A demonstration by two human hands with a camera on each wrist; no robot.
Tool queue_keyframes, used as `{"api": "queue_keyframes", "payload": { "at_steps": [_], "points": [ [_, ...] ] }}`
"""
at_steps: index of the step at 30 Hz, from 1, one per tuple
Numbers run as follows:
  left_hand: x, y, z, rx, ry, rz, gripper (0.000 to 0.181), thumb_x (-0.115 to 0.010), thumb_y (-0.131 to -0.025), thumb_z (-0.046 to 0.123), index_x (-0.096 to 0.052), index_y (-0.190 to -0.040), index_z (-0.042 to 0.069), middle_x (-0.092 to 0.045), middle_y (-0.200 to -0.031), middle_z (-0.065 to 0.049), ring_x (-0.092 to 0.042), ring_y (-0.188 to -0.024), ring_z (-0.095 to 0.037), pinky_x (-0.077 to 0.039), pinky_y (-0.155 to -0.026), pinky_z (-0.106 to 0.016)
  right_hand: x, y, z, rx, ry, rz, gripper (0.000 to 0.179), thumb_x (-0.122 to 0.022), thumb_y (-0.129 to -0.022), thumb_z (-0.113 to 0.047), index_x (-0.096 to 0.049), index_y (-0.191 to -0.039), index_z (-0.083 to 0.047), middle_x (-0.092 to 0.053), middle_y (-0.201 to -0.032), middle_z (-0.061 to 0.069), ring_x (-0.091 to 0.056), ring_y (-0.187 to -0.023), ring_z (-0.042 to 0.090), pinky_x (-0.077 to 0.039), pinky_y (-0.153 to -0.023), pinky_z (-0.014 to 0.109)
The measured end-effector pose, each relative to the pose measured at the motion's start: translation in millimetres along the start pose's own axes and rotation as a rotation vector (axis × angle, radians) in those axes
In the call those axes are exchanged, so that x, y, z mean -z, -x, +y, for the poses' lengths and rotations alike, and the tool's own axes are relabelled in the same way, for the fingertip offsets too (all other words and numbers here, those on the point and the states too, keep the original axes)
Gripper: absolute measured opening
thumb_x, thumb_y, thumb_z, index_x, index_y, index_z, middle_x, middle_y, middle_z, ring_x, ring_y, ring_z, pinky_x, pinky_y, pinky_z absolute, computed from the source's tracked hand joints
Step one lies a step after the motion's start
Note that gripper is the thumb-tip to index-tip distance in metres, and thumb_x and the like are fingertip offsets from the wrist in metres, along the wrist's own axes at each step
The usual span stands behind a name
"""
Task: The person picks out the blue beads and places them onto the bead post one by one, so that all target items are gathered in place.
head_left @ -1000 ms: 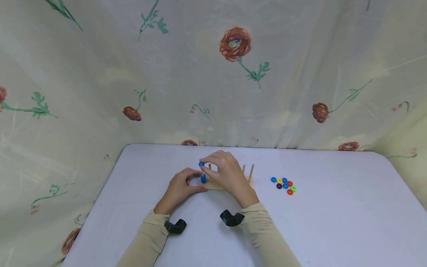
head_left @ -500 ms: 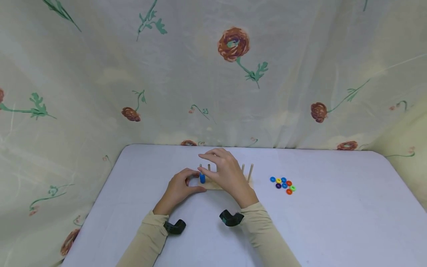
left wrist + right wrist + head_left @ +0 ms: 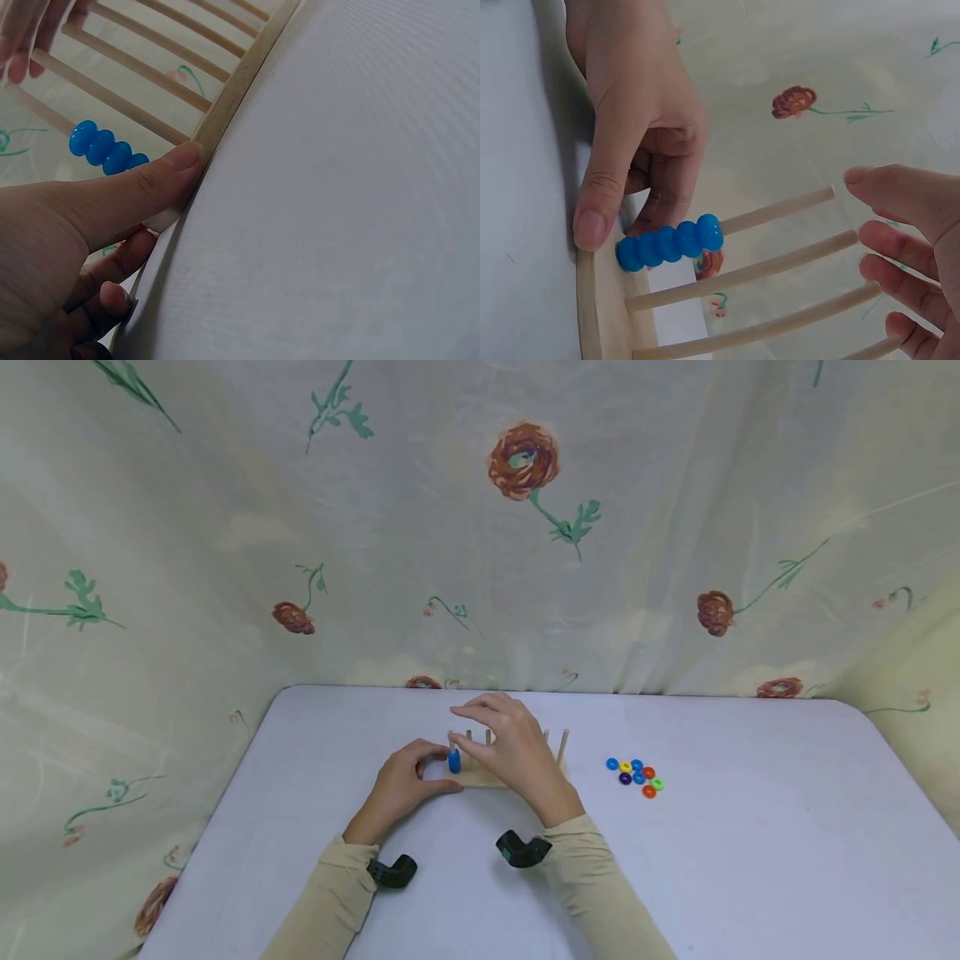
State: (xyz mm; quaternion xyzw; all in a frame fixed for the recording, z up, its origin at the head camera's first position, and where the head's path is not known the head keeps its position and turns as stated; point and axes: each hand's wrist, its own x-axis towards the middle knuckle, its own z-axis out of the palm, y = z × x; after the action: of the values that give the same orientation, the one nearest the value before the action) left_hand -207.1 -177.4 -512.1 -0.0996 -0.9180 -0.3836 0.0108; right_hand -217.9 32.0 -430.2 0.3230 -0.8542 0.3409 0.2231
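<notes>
My head cam looks fwd/down from well back over table (image 3: 750, 852); L/R wrist cams (image 3: 393, 872), v. close, face curtain (image 3: 412, 527) sideways, both sharing blue beads (image 3: 669, 244) & pegs (image 3: 778, 211).

Left sleeve (image 3: 322, 897), right sleeve (image 3: 606, 893): matching beige, long, plain, wrinkled, fabric bunched near the cuffs. Left camera (image 3: 393, 872) and right camera (image 3: 523, 850), one per wrist: black, chunky, bent shape, jutting inward from sleeve ends. Markings too small to read. Hands (image 3: 405, 775) bare.

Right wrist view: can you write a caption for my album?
Blue beads stacked on a wooden peg, the left grip holding the base, the right grip raised nearby.
</notes>
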Motion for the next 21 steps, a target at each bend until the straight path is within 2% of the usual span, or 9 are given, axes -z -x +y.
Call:
{"api": "queue_keyframes", "payload": {
  "at_steps": [21],
  "points": [
    [-1.5, -1.2, -1.4, -0.004, -0.001, 0.007, 0.051, -0.094, -0.074, 0.034, -0.076, -0.118, 0.014, -0.063, -0.092, 0.001, -0.043, -0.07, -0.01, -0.035, -0.063, -0.023, 40, 11.4, 17, -0.112, 0.033, 0.004, 0.036, -0.085, -0.087, -0.025, -0.078, -0.12, -0.014, -0.074, -0.115, 0.004, -0.066, -0.111, 0.024, -0.057, -0.093, 0.044]
  ]
}}
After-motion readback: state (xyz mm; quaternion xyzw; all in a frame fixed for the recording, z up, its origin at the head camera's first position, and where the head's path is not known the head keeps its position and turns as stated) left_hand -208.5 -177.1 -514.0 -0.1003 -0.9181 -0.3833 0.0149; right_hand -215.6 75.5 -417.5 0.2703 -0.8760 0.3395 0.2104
